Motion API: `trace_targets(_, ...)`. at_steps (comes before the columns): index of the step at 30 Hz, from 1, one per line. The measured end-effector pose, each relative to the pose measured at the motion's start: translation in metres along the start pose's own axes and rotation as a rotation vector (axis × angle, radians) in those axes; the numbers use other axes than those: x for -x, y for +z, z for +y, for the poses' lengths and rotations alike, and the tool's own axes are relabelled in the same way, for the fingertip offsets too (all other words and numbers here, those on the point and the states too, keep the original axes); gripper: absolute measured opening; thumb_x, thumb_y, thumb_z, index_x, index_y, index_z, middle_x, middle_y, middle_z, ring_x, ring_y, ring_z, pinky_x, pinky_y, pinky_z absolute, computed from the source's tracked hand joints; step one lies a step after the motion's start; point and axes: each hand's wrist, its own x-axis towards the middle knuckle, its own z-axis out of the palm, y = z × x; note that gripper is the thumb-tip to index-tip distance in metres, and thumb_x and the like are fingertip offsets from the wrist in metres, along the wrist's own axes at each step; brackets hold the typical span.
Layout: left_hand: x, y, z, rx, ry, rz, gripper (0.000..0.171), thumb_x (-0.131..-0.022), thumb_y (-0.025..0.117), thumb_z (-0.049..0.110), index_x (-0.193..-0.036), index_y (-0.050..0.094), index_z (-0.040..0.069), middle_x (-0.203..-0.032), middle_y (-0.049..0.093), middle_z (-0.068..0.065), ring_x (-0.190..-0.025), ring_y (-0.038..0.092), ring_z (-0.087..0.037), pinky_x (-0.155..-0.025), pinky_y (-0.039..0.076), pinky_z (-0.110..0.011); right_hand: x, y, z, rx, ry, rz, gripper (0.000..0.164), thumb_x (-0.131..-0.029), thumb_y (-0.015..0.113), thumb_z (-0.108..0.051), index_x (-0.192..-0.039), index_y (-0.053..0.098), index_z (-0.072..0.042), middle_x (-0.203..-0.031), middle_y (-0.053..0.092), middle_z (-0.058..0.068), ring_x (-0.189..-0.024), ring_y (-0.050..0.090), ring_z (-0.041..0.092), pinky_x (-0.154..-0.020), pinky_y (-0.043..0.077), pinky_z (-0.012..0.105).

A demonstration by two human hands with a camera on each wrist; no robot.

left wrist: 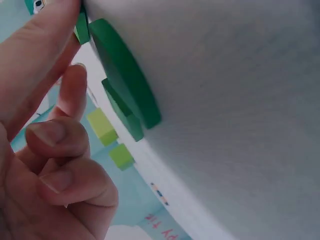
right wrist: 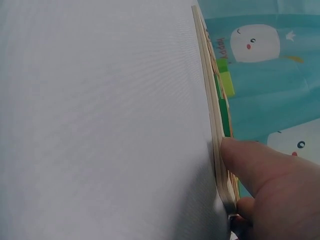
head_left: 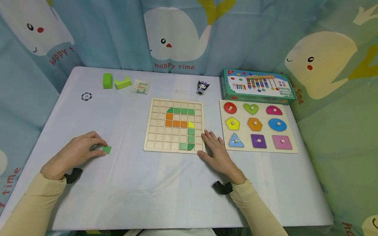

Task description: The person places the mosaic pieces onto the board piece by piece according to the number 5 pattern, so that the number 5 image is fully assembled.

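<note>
On the left of the table my left hand [head_left: 79, 149] pinches a small green square tile [head_left: 107, 149] between thumb and index finger. Beside those fingertips, in the left wrist view, lie a green tile with a rounded edge [left wrist: 127, 75] and a flat green tile [left wrist: 121, 111]; the hand mostly covers them from above. My right hand [head_left: 218, 155] lies with spread fingers at the right edge of a wooden grid board [head_left: 159, 144], its thumb touching the board's side in the right wrist view. Green, orange and yellow tiles on the board form a bent line.
A pattern card [head_left: 140, 87], green blocks [head_left: 107, 81] and a poker chip [head_left: 86, 96] lie at the back left. Behind the board stands a small figurine [head_left: 202, 88]. To the right are a shape puzzle board [head_left: 257, 126] and a game box [head_left: 257, 86].
</note>
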Motion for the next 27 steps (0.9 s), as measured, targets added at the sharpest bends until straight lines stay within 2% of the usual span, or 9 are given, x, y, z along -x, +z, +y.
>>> trace_targets(2,-0.002,0.001,0.003,-0.004,0.015,0.020,0.027,-0.072,0.087,0.012,-0.095,0.073,0.011,-0.094,0.059,0.003,-0.076,0.058,-0.013,-0.065,0.049,-0.034,0.000,0.000,0.000,0.000,-0.002,-0.001,0.072,-0.093,0.067,-0.035,-0.150,0.036,-0.003,-0.157,0.026,0.011,-0.146,0.013,0.028,-0.113,0.004,0.055)
trace_targets(4,-0.006,0.000,0.010,0.011,0.008,0.010,0.027,-0.074,0.086,0.013,-0.097,0.072,0.010,-0.096,0.063,0.001,-0.076,0.058,-0.015,-0.065,0.049,-0.036,0.000,0.000,0.000,0.000,-0.004,-0.002,0.072,-0.093,0.067,-0.035,-0.150,0.036,-0.003,-0.157,0.026,0.011,-0.146,0.013,0.028,-0.113,0.004,0.055)
trace_targets(8,-0.023,-0.003,0.029,0.047,-0.039,-0.062,0.027,-0.080,0.082,0.016,-0.103,0.072,0.008,-0.099,0.069,-0.002,-0.075,0.057,-0.015,-0.067,0.049,-0.037,0.000,0.001,0.000,0.003,-0.005,0.001,0.073,-0.093,0.067,-0.035,-0.150,0.036,-0.003,-0.157,0.026,0.011,-0.146,0.013,0.028,-0.113,0.004,0.055)
trace_targets(11,-0.039,-0.003,0.046,0.061,-0.035,-0.100,0.027,-0.082,0.081,0.019,-0.105,0.072,0.008,-0.099,0.070,-0.001,-0.076,0.057,-0.015,-0.068,0.048,-0.037,0.001,0.001,0.000,0.002,-0.005,0.003,0.073,-0.093,0.067,-0.036,-0.151,0.035,-0.004,-0.157,0.026,0.011,-0.146,0.013,0.028,-0.112,0.004,0.055)
trace_targets(14,-0.058,0.003,0.062,0.082,0.019,-0.113,0.028,-0.082,0.081,0.020,-0.106,0.073,0.008,-0.100,0.070,0.000,-0.079,0.060,-0.015,-0.072,0.049,-0.037,0.001,0.001,0.000,0.004,-0.004,0.004,0.074,-0.093,0.067,-0.036,-0.151,0.035,-0.004,-0.157,0.026,0.011,-0.146,0.013,0.028,-0.113,0.004,0.055)
trace_targets(19,-0.089,0.021,0.089,0.115,0.152,-0.120,0.031,-0.082,0.080,0.027,-0.106,0.073,0.008,-0.101,0.070,0.002,-0.090,0.065,-0.016,-0.080,0.051,-0.038,0.000,0.003,0.002,0.012,0.001,0.002,0.073,-0.093,0.067,-0.037,-0.151,0.035,-0.004,-0.157,0.026,0.010,-0.146,0.013,0.028,-0.113,0.004,0.054)
trace_targets(24,-0.114,0.040,0.110,0.115,0.284,-0.099,0.027,-0.084,0.079,0.028,-0.102,0.073,0.009,-0.097,0.070,0.002,-0.083,0.063,-0.012,-0.074,0.050,-0.034,0.000,0.003,0.002,0.007,0.010,-0.004,0.072,-0.094,0.066,-0.037,-0.151,0.035,-0.005,-0.158,0.025,0.009,-0.146,0.012,0.025,-0.113,0.003,0.053)
trace_targets(27,-0.127,0.049,0.118,0.110,0.326,-0.069,0.025,-0.084,0.079,0.028,-0.099,0.074,0.009,-0.094,0.069,0.003,-0.080,0.061,-0.010,-0.072,0.050,-0.033,0.000,0.002,0.001,0.005,0.006,-0.002,0.072,-0.093,0.066,-0.036,-0.151,0.036,-0.005,-0.158,0.026,0.010,-0.146,0.012,0.027,-0.113,0.003,0.054)
